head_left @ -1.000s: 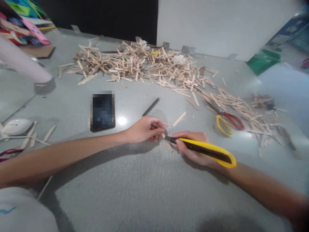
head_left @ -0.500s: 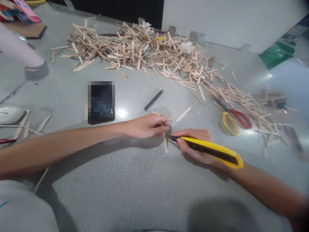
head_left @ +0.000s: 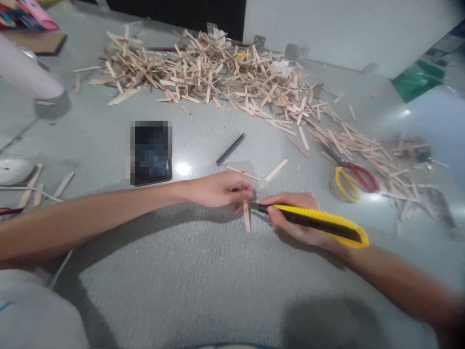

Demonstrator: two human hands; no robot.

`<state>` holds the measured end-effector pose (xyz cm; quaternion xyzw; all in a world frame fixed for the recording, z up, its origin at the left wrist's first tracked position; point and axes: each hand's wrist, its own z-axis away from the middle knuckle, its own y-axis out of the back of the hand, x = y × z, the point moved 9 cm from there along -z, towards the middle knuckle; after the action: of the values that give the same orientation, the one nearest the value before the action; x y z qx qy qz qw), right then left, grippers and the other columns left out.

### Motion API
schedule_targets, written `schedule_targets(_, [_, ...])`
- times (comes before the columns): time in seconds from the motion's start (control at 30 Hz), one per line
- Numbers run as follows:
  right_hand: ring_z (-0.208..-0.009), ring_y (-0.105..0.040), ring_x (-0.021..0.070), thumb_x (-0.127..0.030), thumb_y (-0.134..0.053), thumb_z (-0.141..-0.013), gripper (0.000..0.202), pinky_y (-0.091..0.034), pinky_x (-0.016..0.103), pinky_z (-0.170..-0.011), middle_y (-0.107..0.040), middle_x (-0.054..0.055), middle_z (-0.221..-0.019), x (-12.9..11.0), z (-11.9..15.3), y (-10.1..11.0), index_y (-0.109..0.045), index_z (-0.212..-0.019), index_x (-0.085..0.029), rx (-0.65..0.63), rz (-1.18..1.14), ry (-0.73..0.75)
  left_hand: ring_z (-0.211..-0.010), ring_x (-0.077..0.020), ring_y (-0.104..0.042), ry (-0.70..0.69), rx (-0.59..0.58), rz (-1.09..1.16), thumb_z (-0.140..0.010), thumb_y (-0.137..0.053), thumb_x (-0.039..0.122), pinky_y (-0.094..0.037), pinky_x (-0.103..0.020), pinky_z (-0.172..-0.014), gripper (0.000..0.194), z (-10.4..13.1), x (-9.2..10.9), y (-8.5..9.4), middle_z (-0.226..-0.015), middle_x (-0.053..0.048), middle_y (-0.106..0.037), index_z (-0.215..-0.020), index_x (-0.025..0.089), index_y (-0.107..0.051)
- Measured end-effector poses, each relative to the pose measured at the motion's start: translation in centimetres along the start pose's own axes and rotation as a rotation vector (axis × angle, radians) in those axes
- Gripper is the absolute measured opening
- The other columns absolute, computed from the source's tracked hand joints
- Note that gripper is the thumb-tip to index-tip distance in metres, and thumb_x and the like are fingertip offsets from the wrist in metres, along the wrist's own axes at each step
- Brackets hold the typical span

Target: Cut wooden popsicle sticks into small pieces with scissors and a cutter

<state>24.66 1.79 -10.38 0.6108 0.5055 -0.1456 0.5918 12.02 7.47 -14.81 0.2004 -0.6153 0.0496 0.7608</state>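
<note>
Between its fingertips my left hand (head_left: 225, 189) pinches a flat wooden craft stick (head_left: 247, 220), which points down toward me over the grey table. My right hand (head_left: 294, 218) is closed around a yellow and black utility knife (head_left: 323, 224). The knife's blade points left and lies at the stick, close to my left fingertips; whether it bites into the wood I cannot tell. Just beyond my hands lie two more sticks, a marked one (head_left: 242, 172) and a plain one (head_left: 276, 170). A dark pen-like rod (head_left: 231, 149) rests behind them.
A large heap of craft sticks (head_left: 196, 68) spreads across the back and down the right side. Scissors (head_left: 350, 177) with red and yellow handles lie at right. A phone (head_left: 151, 152) sits beyond my left forearm. At far left are a white mouse (head_left: 14, 170) and a pale cylinder (head_left: 32, 68).
My left fingers have shifted slightly, and the held stick hangs a little more upright. The knife has tilted slightly flatter, its blade still by the stick. The view has moved slightly.
</note>
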Motion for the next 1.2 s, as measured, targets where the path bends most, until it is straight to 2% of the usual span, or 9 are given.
schedule_targets(0.13, [-0.054, -0.071, 0.0121, -0.022, -0.068, -0.103, 0.014, -0.053, 0.025, -0.058, -0.081, 0.0, -0.074, -0.1, 0.0, 0.1, -0.081, -0.107, -0.018, 0.006, -0.012, 0.017, -0.063, -0.0135, -0.063, 0.033, -0.009, -0.014, -0.112, -0.055, 0.032, -0.045, -0.024, -0.063, 0.033, 0.1, -0.2, 0.0, -0.072, -0.002, -0.072, -0.083, 0.018, -0.064])
schedule_targets(0.3, [-0.061, -0.075, 0.0135, -0.02, -0.069, -0.101, 0.013, -0.054, 0.025, -0.059, -0.085, 0.003, -0.082, -0.4, 0.1, 0.0, -0.082, -0.106, -0.018, 0.018, 0.018, 0.073, -0.064, -0.0144, -0.064, 0.029, 0.003, -0.015, -0.11, -0.057, 0.033, -0.044, -0.024, -0.063, 0.032, 0.2, -0.1, 0.1, -0.073, -0.002, -0.072, -0.083, 0.018, -0.066])
schedule_targets(0.43, [-0.058, -0.074, 0.0128, -0.02, -0.07, -0.101, 0.012, -0.055, 0.024, -0.057, -0.084, 0.001, -0.081, -0.3, 0.2, 0.0, -0.081, -0.105, -0.02, 0.041, 0.04, 0.077, -0.064, -0.0145, -0.063, 0.028, 0.012, -0.021, -0.108, -0.059, 0.032, -0.043, -0.024, -0.062, 0.031, 0.1, 0.0, 0.1, -0.072, -0.002, -0.071, -0.082, 0.018, -0.066])
schedule_targets(0.77, [-0.063, -0.078, 0.019, -0.015, -0.069, -0.101, 0.019, -0.066, 0.032, -0.062, -0.086, 0.0, -0.089, -0.7, 1.2, -0.6, -0.078, -0.109, -0.029, 0.108, 0.131, 0.161, -0.069, -0.0156, -0.069, 0.019, -0.004, -0.023, -0.109, -0.057, 0.034, -0.048, -0.024, -0.063, 0.03, 0.1, -0.3, 0.1, -0.073, -0.002, -0.073, -0.085, 0.019, -0.065])
schedule_targets(0.93, [-0.061, -0.076, 0.0182, -0.016, -0.069, -0.101, 0.016, -0.067, 0.032, -0.062, -0.084, 0.0, -0.085, -0.7, 1.2, -0.7, -0.078, -0.105, -0.028, 0.126, 0.125, 0.145, -0.066, -0.0144, -0.068, 0.014, -0.003, -0.027, -0.11, -0.055, 0.033, -0.047, -0.024, -0.062, 0.031, 0.2, -0.1, 0.0, -0.072, -0.001, -0.071, -0.084, 0.019, -0.063])
schedule_targets(1.2, [-0.058, -0.072, 0.0123, -0.015, -0.066, -0.1, 0.013, -0.059, 0.023, -0.061, -0.082, 0.0, -0.078, -1.4, 0.6, -0.4, -0.077, -0.095, -0.021, 0.153, 0.106, 0.128, -0.064, -0.0133, -0.064, 0.044, 0.024, -0.044, -0.109, -0.057, 0.033, -0.045, -0.024, -0.062, 0.031, 0.2, 0.1, 0.1, -0.074, -0.002, -0.072, -0.083, 0.019, -0.063])
